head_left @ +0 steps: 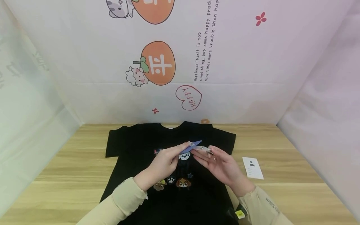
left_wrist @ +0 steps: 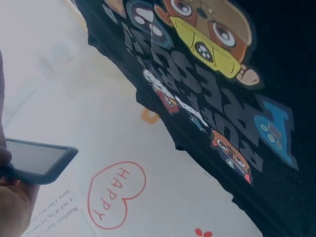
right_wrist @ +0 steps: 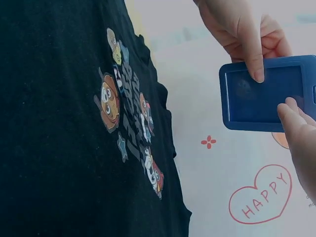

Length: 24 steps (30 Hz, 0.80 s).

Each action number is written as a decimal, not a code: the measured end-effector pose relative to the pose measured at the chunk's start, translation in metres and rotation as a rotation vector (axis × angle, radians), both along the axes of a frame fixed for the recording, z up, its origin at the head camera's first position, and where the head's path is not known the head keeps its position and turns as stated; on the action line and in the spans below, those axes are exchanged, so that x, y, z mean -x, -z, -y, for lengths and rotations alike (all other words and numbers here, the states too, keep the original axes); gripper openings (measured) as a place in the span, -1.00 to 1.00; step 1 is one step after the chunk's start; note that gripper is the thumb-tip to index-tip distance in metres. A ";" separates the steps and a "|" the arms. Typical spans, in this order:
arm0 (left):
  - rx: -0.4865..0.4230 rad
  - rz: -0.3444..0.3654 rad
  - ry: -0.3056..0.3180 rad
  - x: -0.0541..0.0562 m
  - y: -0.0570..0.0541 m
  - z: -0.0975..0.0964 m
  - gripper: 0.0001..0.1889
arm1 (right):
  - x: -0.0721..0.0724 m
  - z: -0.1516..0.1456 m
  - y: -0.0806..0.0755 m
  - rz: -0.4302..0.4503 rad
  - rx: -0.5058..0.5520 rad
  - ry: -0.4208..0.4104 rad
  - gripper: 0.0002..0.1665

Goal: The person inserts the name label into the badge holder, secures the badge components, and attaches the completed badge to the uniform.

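A blue badge holder (right_wrist: 269, 106) is raised above a black printed T-shirt (head_left: 202, 200). My left hand (head_left: 164, 161) grips it along one long side, the thumb pressed on its front in the right wrist view. From its end runs a clear strap clip (head_left: 202, 148) with metal parts. My right hand (head_left: 222, 165) pinches the far end of this clip between thumb and forefinger; its other fingers reach out below. The holder's frame (left_wrist: 49, 168) shows edge-on in the left wrist view. No card shows through its window.
A white ID card (head_left: 253, 167) with a portrait symbol lies on the wooden table (head_left: 284, 156), right of the shirt. By the right sleeve is a dark item with a yellow tag (head_left: 240, 214). White printed cloth (head_left: 236, 62) walls the back and sides.
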<state>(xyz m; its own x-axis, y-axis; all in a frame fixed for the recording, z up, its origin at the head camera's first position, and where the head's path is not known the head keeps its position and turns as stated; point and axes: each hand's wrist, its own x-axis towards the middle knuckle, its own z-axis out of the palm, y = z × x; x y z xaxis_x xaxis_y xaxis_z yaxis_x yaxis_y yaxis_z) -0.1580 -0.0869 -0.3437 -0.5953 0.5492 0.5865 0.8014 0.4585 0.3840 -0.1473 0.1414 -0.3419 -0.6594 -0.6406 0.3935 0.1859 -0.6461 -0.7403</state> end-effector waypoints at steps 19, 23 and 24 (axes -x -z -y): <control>-0.037 0.048 -0.041 -0.003 0.004 -0.001 -0.57 | -0.002 -0.001 0.006 0.033 -0.093 -0.005 -0.42; -0.011 0.012 -0.080 -0.003 0.004 -0.002 -0.54 | -0.004 0.001 0.005 0.035 -0.111 0.008 -0.44; -0.002 -0.002 -0.094 -0.003 0.004 -0.002 -0.53 | -0.005 0.002 0.005 0.037 -0.119 0.015 -0.45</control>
<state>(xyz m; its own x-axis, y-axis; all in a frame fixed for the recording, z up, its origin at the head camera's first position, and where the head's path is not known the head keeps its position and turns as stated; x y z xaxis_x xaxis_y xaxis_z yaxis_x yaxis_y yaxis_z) -0.1545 -0.0847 -0.3474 -0.6430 0.4898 0.5888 0.7557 0.5306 0.3839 -0.1426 0.1396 -0.3471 -0.6820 -0.6712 0.2906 0.2052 -0.5569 -0.8048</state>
